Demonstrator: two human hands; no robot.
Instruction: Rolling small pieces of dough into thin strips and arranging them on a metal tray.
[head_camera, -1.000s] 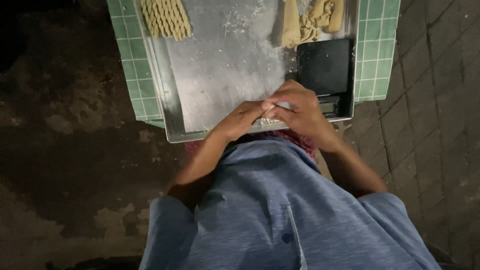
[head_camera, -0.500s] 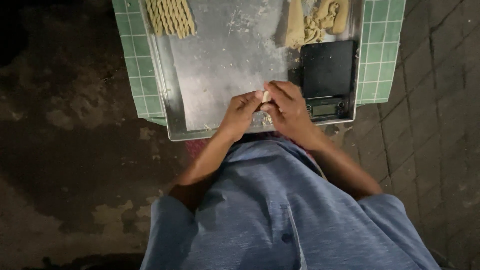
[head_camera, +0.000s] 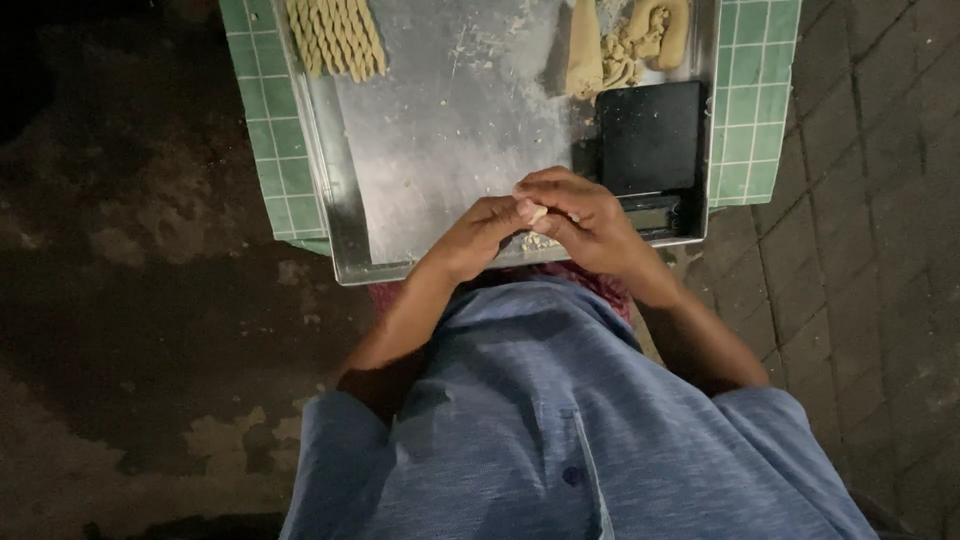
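Both hands, left hand (head_camera: 478, 232) and right hand (head_camera: 590, 222), pinch a small dough bit (head_camera: 538, 212) at the tray (head_camera: 440, 150) bottom edge, seemingly mid-shaping; next needs even rolling pressure.

Short-sleeved blue shirt, bare forearms and hands

The person wears a loose blue-grey shirt (head_camera: 560, 420) of soft, lightly creased fabric, with short sleeves ending above the elbows. A buttoned front placket runs down the middle, and one dark round button (head_camera: 571, 476) shows on it. Both forearms are uncovered; the left hand (head_camera: 478, 236) and right hand (head_camera: 590, 222) carry no gloves, rings or watch that can be made out.
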